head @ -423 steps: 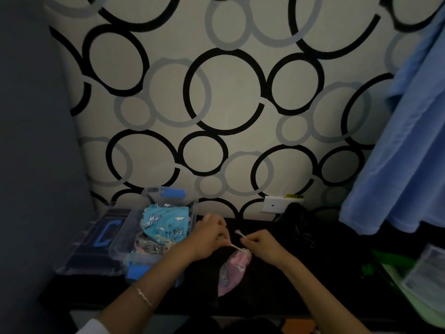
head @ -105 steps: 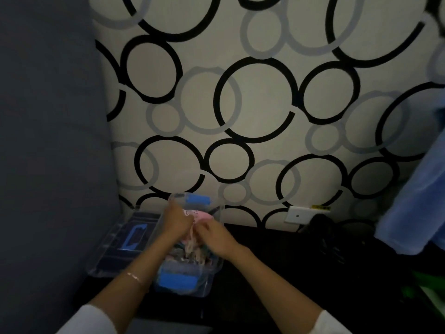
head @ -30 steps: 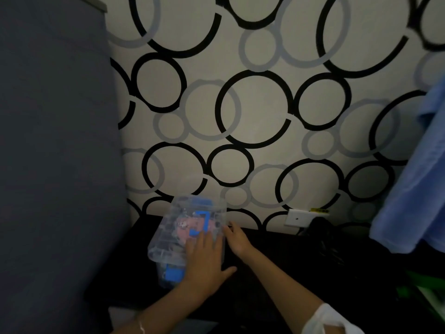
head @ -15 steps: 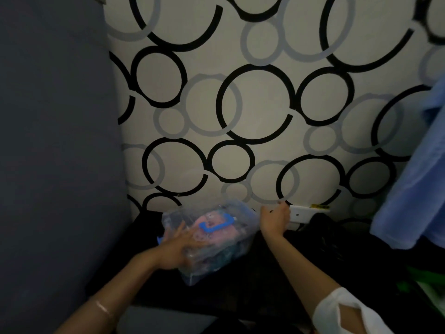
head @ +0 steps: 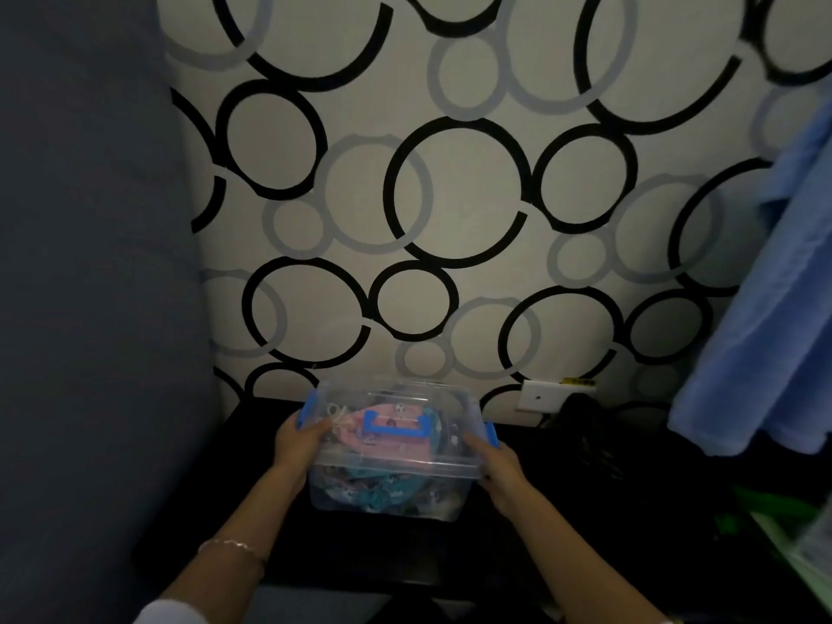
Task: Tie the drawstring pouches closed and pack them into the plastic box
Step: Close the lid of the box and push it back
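Against ringed wallpaper (head: 450, 195), left hand (head: 300, 443) and right hand (head: 493, 463) grip the lidded plastic box (head: 396, 467) by its ends; press both latches (head: 491, 435) down evenly.

I'm counting one plastic box (head: 391, 486), two blue clips (head: 308, 409) (head: 491, 435), one handle (head: 395, 426), one wall socket (head: 542, 396), two hands (head: 299, 443) (head: 495, 470); pouches (head: 382, 443) inside uncountable.

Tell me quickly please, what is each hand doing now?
Left hand: grips the left end of the lidded plastic box.
Right hand: grips the right end of the same box.
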The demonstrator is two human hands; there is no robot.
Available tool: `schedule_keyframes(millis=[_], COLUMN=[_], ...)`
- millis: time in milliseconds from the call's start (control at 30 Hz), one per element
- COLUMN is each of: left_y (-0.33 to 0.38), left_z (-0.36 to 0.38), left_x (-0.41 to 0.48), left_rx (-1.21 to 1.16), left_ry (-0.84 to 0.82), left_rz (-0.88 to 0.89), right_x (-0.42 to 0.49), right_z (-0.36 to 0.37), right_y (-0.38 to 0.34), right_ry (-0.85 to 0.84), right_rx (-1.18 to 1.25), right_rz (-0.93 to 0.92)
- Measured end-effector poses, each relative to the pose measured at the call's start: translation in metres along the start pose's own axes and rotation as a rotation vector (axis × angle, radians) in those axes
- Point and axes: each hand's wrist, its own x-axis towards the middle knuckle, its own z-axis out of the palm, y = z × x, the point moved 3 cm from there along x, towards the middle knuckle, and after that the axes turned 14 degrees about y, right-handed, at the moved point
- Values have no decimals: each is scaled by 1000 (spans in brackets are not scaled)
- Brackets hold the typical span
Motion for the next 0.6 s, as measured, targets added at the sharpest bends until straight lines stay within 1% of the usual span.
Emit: schedule_keyframes(millis=[33, 133, 267, 400, 600], left_y=[1, -2, -8, -15, -20], left_z=[1, 11, 34, 44, 47], left_x=[-3, -14, -35, -40, -37], left_rx=[3, -14, -1, -20, -30], left_ry=[-1, -47, -74, -67, -39], left_rz=[58, 132, 211, 223, 213], right_x=[-2, -5, -2, -1, 0], right_z=[-1, -14, -39, -55, -57], right_y=[0, 0, 4, 1, -2], right_ry=[52, 184, 311, 304, 290], right_rx=[26, 62, -12, -44, -65], right_rz=[-60, -210, -342, -422, -420])
